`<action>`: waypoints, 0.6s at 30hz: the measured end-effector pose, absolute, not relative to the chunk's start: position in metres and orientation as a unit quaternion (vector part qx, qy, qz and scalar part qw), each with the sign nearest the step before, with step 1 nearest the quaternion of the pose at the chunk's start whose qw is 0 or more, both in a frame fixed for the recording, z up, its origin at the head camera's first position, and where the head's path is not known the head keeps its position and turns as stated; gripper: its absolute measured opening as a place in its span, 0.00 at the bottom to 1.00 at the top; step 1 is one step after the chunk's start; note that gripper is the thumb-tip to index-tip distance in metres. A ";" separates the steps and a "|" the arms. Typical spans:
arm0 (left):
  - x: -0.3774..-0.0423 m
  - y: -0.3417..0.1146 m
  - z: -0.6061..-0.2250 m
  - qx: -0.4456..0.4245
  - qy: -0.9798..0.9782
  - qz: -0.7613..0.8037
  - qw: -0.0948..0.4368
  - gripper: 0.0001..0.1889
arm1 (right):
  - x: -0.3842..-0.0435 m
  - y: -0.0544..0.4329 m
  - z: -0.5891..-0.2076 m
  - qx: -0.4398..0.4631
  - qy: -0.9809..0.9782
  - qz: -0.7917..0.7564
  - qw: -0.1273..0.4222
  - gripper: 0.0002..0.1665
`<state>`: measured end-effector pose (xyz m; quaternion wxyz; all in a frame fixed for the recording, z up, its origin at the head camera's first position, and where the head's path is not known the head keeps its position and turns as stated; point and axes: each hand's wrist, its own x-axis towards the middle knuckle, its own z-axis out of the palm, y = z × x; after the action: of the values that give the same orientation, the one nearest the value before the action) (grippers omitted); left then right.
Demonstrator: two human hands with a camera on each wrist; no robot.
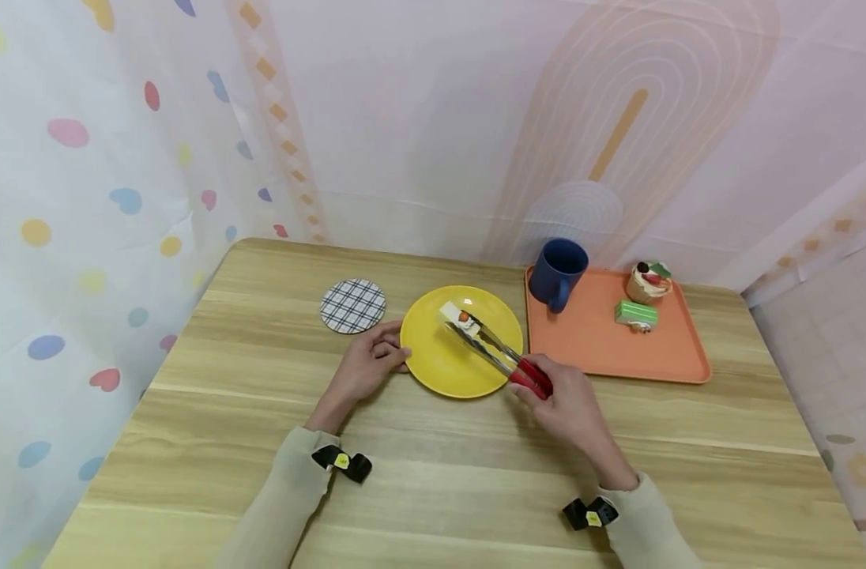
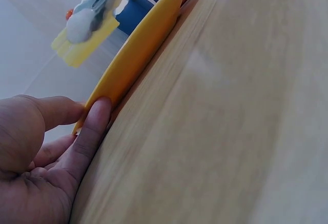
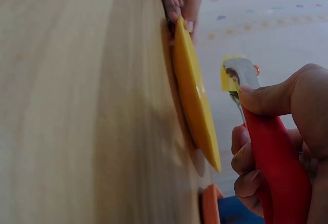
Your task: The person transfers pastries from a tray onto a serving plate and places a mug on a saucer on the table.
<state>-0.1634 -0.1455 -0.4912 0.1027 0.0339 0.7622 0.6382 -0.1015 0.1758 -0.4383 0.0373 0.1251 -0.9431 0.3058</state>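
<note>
Cake slice [image 1: 450, 312], orange ball on top: gripped by the red-handled tongs [image 3: 277, 152], above the yellow plate [image 1: 447, 367] and apart from it (both wrist views confirm). Right hand [image 1: 566, 399]: fingers and thumb curled round the handles. Left hand [image 1: 365, 363]: thumb and fingers pinching the plate's rim. Rightward: orange tray [image 1: 582, 348] bearing blue mug [image 1: 552, 273], green cake [image 1: 635, 313], cupcake [image 1: 645, 288].

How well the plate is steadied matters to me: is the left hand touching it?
Touching. The left wrist view shows the left hand pinching the plate rim.
</note>
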 end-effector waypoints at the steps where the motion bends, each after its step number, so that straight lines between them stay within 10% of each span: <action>1: -0.164 -0.146 -0.491 0.032 0.762 0.639 0.104 0.28 | -0.101 0.174 -0.439 0.123 -0.944 0.306 0.030 0.25; 18: -0.164 -0.146 -0.490 0.032 0.762 0.637 0.109 0.28 | -0.095 0.164 -0.449 0.137 -0.944 0.299 -0.012 0.21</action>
<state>-0.1640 -0.1461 -0.4902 0.1093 0.0321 0.7624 0.6370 -0.0952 0.1637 -0.4487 -0.0120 0.1365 -0.9444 0.2987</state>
